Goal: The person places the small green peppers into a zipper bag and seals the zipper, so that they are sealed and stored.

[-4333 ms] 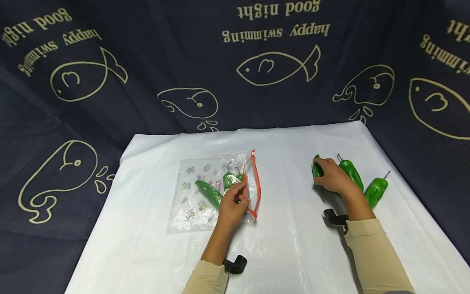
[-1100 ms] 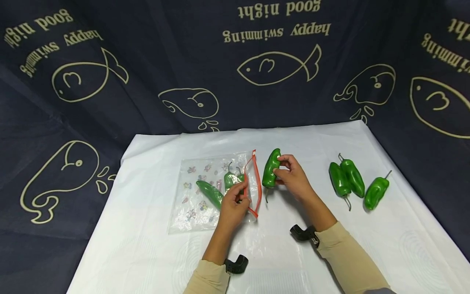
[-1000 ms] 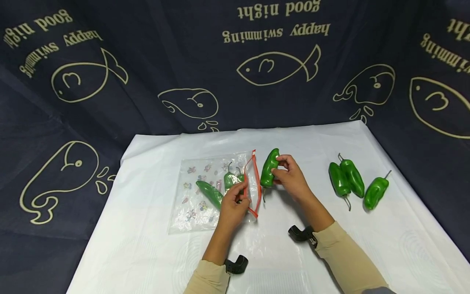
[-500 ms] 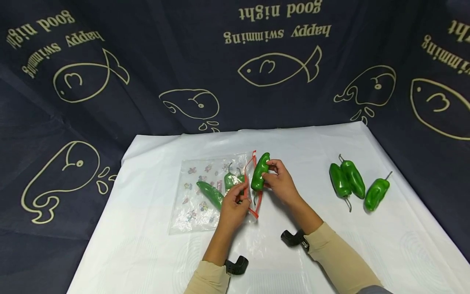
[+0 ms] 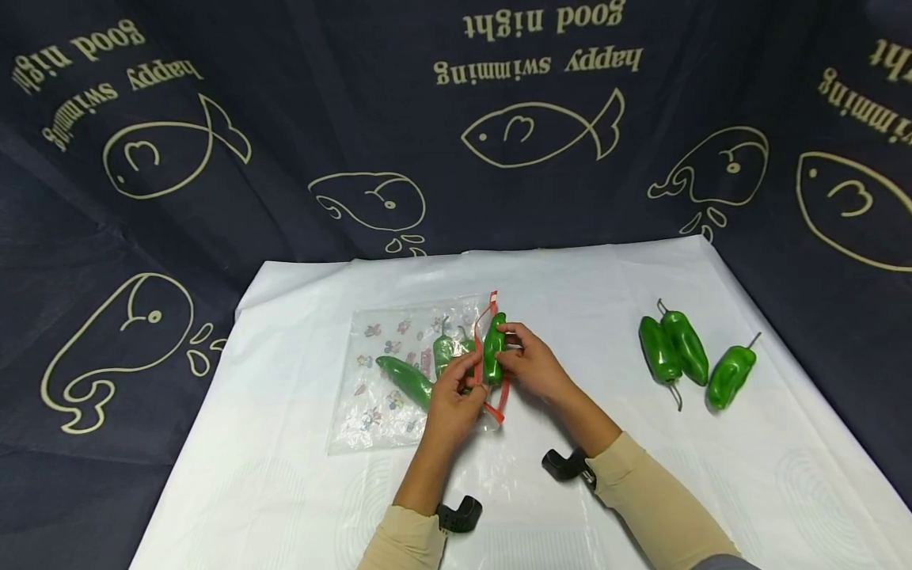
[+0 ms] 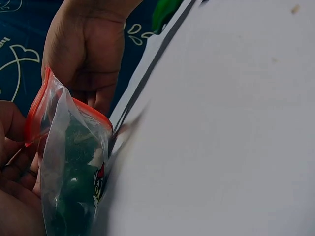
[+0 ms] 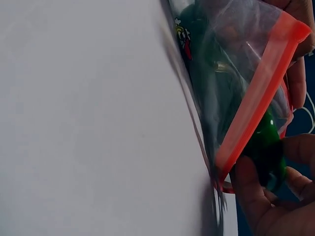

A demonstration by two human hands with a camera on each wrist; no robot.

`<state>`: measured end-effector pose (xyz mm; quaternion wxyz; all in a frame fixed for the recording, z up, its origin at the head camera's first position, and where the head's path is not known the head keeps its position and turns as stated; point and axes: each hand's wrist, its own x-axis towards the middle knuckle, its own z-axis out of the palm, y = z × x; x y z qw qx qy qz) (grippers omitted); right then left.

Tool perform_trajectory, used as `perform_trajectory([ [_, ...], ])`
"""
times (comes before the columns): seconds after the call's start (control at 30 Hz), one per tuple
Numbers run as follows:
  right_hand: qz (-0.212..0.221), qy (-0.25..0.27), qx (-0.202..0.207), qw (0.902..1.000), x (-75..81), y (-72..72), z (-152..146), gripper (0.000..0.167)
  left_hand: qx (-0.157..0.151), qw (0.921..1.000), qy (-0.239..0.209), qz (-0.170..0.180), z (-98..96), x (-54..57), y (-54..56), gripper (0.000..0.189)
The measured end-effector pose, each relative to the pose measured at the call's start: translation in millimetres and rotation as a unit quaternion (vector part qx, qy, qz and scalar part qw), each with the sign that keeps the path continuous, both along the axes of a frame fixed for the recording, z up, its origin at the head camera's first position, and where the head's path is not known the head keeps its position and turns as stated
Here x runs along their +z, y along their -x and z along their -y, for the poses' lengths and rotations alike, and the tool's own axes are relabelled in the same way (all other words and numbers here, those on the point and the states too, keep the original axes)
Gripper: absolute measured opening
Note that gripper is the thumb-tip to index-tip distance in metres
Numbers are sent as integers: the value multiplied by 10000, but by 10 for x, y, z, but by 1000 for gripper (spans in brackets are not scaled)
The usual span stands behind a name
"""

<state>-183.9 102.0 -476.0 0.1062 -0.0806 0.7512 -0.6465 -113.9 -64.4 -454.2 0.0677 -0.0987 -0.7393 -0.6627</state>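
Observation:
A clear zip bag (image 5: 370, 412) with a red zip edge (image 7: 263, 86) and small printed figures lies on the white table. Inside it are several green peppers (image 5: 404, 380), seen through the plastic. My left hand (image 5: 454, 400) pinches the upper lip of the bag's mouth, which gapes to the right. My right hand (image 5: 530, 364) holds another green pepper (image 5: 495, 348) between thumb and fingers, right at the mouth. In the right wrist view, part of this held pepper (image 7: 268, 142) shows behind the red edge, within the opening.
To the right on the table (image 5: 285, 507) lie three more green peppers, two side by side (image 5: 659, 348) and one apart (image 5: 730, 376). A dark cloth (image 5: 342, 119) with fish and whale drawings hangs behind the table. Black cameras (image 5: 459, 514) sit on both wrists.
My right hand picked up a pepper at the right and brought it left to the bag's mouth. In the last half second it moved slightly further left and lower. My left hand stayed put.

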Motion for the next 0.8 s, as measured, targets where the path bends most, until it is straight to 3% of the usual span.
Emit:
perform_trajectory([
  [0.23,37,-342,-34,9994,16,-4,5,63,-141,9999,0,52,2,8,-6,54],
  [0.47,-90,-725,-121,9973,-23,-6,26,48,-255,9996,41,-120,15,-9,7,55],
  [0.8,672,-87,27,9977,-34,-16,56,43,-320,9992,128,-192,28,-4,1,55],
])
